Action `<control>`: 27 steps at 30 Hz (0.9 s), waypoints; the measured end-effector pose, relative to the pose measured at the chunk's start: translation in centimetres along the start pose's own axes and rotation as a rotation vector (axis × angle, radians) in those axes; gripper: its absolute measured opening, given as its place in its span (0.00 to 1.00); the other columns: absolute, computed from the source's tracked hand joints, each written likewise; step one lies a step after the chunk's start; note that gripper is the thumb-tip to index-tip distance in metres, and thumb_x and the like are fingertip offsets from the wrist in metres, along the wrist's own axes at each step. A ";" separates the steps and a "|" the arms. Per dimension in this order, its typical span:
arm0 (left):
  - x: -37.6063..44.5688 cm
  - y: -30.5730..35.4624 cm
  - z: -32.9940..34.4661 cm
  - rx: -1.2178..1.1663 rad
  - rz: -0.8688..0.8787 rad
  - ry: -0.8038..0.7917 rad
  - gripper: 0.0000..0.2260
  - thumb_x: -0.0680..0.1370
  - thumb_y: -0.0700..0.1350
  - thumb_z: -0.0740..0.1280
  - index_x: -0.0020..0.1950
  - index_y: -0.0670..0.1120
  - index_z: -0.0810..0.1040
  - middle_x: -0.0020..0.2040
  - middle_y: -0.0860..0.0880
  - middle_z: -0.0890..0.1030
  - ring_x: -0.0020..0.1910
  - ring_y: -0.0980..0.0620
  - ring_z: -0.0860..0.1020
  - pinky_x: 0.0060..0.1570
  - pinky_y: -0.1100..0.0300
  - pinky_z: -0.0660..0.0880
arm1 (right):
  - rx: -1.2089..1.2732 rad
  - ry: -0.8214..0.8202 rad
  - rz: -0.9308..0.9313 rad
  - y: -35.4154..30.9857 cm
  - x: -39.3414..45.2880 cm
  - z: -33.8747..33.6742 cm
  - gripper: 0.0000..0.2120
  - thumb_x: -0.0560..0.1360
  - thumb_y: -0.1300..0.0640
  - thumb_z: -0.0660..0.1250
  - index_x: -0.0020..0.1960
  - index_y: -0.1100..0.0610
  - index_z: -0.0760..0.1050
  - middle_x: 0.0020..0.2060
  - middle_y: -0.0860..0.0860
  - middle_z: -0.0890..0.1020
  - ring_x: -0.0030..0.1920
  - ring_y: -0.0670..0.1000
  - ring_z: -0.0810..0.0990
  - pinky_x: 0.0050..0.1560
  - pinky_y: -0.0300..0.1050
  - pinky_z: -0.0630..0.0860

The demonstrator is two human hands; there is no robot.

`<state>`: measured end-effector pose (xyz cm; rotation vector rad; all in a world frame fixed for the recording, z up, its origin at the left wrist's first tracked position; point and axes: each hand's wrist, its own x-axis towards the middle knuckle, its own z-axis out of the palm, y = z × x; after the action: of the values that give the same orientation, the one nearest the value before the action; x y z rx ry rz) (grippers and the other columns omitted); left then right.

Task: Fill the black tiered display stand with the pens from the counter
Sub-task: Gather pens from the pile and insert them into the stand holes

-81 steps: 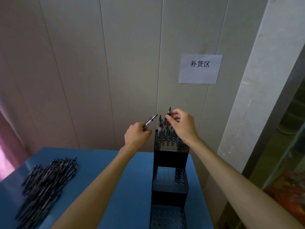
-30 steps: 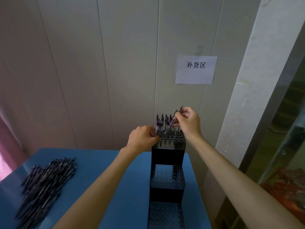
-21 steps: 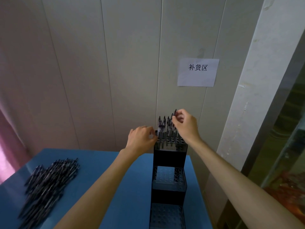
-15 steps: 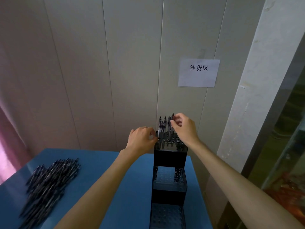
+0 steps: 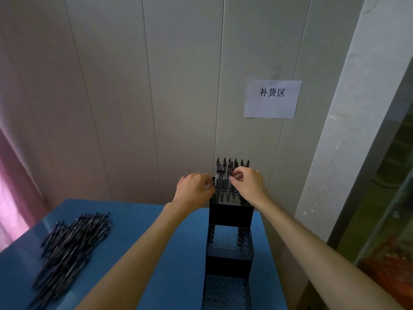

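Note:
The black tiered display stand stands at the right end of the blue counter, against the wall. Several dark pens stand upright in its top tier; the two lower tiers show only holes. My right hand is over the top tier and pinches a pen that sits low among the others. My left hand has curled fingers at the top tier's left corner and seems to grip the stand there. A loose pile of dark pens lies on the counter at the left.
A white paper sign hangs on the panelled wall above the stand. A white pillar and a glass pane stand close on the right. A pink curtain hangs at the left. The counter's right edge runs just beside the stand.
My right hand brought a pen from tilted to upright and lowered it among those in the top tier. My left hand, holding a pen 2.7 s ago, stays at the stand's corner.

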<state>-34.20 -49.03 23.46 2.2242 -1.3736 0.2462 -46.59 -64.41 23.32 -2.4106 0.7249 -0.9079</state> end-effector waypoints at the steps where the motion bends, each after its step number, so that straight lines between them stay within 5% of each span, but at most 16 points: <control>1: -0.1 0.0 0.0 -0.005 -0.004 -0.002 0.08 0.79 0.50 0.65 0.55 0.50 0.81 0.52 0.52 0.82 0.48 0.51 0.78 0.49 0.56 0.71 | -0.009 -0.005 -0.005 0.1 -0.2 0.0 0.06 0.77 0.58 0.72 0.53 0.57 0.82 0.41 0.46 0.84 0.40 0.43 0.81 0.49 0.44 0.82; 12: -2.7 -0.2 -0.8 0.066 -0.046 -0.005 0.18 0.82 0.55 0.61 0.71 0.53 0.73 0.66 0.50 0.77 0.61 0.46 0.76 0.58 0.49 0.71 | -0.157 -0.076 -0.234 -1.6 -3.8 0.3 0.04 0.78 0.56 0.68 0.52 0.53 0.80 0.45 0.46 0.82 0.41 0.45 0.80 0.45 0.43 0.80; 27: -13.3 -7.9 -4.7 0.144 -0.227 0.007 0.19 0.82 0.55 0.62 0.72 0.54 0.72 0.65 0.51 0.76 0.63 0.47 0.75 0.60 0.48 0.72 | -0.190 -0.343 -0.296 -9.4 -8.2 8.3 0.16 0.81 0.47 0.63 0.66 0.51 0.73 0.60 0.49 0.77 0.56 0.52 0.79 0.52 0.50 0.78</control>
<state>-33.09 -33.40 19.51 2.4707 -1.1182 0.2787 -43.09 -50.37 19.41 -2.7960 0.3444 -0.5215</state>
